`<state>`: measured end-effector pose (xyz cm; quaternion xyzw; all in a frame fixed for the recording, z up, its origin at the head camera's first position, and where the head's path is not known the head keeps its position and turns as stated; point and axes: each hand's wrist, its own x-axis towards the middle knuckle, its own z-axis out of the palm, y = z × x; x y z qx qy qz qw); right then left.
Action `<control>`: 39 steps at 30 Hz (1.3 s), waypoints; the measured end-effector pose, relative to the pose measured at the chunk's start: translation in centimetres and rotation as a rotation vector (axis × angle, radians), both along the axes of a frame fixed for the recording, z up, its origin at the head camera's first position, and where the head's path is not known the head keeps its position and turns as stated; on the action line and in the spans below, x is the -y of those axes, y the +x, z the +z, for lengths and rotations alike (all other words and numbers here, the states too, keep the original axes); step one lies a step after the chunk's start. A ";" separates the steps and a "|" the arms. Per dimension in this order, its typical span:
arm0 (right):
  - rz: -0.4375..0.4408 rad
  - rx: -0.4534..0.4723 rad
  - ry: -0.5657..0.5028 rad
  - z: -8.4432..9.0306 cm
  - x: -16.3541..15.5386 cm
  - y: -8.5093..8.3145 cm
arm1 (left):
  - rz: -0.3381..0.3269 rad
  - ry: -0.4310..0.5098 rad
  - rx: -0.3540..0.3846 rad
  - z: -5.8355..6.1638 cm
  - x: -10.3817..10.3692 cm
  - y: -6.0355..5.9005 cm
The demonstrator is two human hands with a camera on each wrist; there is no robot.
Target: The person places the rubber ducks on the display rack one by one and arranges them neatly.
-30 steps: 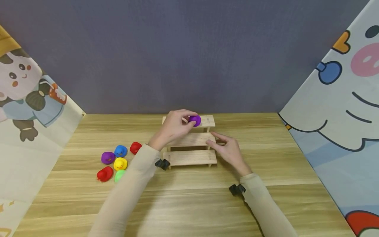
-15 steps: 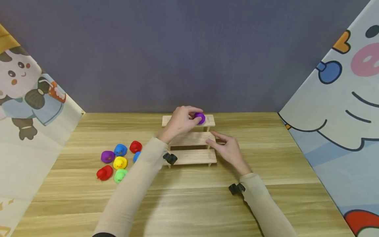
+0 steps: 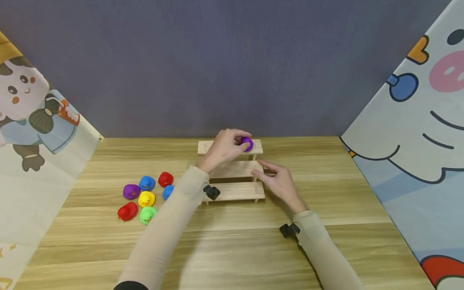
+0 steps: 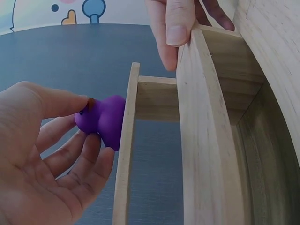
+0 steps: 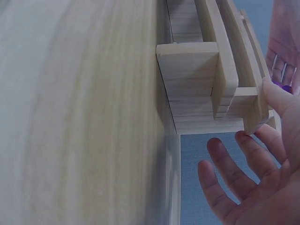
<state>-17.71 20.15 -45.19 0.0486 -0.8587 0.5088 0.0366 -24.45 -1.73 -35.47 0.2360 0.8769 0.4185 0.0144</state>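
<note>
Wooden rack [image 3: 237, 191], left hand [image 3: 224, 146] pinching purple duck [image 4: 110, 121] atop, right hand [image 3: 280, 184] pinching middle tier [image 3: 233, 170]

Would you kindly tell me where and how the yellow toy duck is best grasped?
Probably pinch the yellow toy duck by the sides of its rounded head, coming from above: it seems upright with its top uncovered, while the blue duck behind, purple duck at left and green duck in front crowd its body.

Long beige sleeves [image 3: 328, 253] on both our arms, plain cuffs [image 3: 200, 174] at the wrists, small boxy black wrist cameras [image 3: 212, 192], a curved black patch [image 3: 131, 286] low on the left sleeve [image 3: 164, 229], our hands [image 3: 227, 146] bare.
</note>
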 end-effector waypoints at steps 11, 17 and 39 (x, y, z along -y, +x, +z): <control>0.001 -0.002 0.001 -0.3 -0.1 -0.1 | 0.016 0.019 0.013 -0.5 -0.1 -0.1; 0.000 -0.002 0.003 -0.3 -0.1 0.0 | 0.012 0.022 0.004 -0.7 -0.1 -0.1; -0.007 -0.001 0.007 -0.3 -0.1 -0.1 | 0.035 0.059 -0.040 -1.3 2.2 1.4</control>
